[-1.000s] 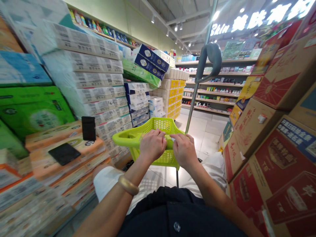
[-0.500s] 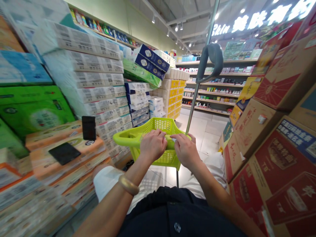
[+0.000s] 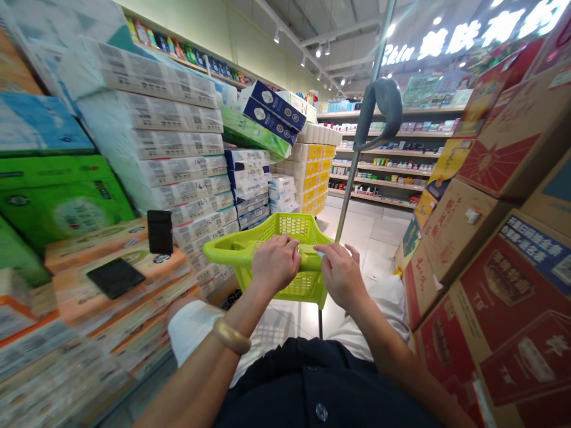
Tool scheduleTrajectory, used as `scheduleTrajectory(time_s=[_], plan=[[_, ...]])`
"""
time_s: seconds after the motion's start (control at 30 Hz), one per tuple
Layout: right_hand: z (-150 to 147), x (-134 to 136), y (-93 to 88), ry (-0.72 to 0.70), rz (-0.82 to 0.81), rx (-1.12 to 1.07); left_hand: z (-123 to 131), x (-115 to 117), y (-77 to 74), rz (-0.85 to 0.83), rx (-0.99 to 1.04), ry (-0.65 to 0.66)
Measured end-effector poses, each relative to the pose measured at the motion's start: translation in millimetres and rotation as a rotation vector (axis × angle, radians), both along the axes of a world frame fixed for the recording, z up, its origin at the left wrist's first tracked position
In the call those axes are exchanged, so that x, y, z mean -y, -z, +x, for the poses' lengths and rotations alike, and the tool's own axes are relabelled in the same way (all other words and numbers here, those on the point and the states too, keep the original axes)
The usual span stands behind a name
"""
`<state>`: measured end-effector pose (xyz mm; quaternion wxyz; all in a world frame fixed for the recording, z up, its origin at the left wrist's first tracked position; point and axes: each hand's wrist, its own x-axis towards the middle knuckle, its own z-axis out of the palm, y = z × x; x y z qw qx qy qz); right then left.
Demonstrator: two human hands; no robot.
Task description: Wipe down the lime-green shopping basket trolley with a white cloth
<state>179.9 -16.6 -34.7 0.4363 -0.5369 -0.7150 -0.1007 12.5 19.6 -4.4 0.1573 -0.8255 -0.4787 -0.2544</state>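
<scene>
In front of my lap is a lime-green shopping basket (image 3: 285,222) with perforated walls, its near edge towards me. My left hand (image 3: 276,264), with a gold bangle on its wrist, is closed over the basket's near rim. My right hand (image 3: 342,272) is at the right end of that rim, its fingers bent and drawn together. A small whitish bit shows at its fingertips, too little of it visible to name. Behind the right hand rises a metal pole (image 3: 350,196) with a grey loop handle (image 3: 379,116).
To the left, packs of paper goods (image 3: 178,145) stand in tall stacks. A black phone-like device (image 3: 160,232) and a dark flat tablet (image 3: 116,277) rest on orange packs. Red and brown cartons (image 3: 504,297) line the right. Stocked shelves (image 3: 379,148) stand behind.
My right hand has shifted slightly right along the basket's rim, away from the left hand. The left hand and the basket have hardly moved.
</scene>
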Motion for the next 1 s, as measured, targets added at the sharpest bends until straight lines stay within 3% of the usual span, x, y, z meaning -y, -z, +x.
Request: scheduleTrajectory(time_s=[0.1,0.2,0.4,0.63,0.73,0.87,1.0], plan=[[20.2,-4.5,3.7,0.087,0.006,-0.065,0.1,0.0,0.4,0.010,0.009,-0.003],[19.1,-3.7,4.9,0.126,0.029,-0.102,0.8,0.0,0.1,0.014,0.007,-0.017],[-9.1,4.9,4.1,-0.043,0.062,-0.018,0.1,0.3,-0.5,0.009,-0.015,-0.016],[27.7,-9.6,7.8,0.095,0.056,-0.158,-0.2,0.5,0.2,0.005,0.007,-0.007],[14.2,-5.8,4.6,0.097,0.059,-0.117,0.6,0.6,-0.3,0.004,0.004,-0.010],[-12.7,3.1,1.2,-0.030,0.050,0.002,0.1,0.5,-0.2,0.011,-0.006,-0.009],[0.2,-1.1,3.0,-0.002,0.031,-0.033,-1.1,0.5,0.3,0.013,0.003,0.000]])
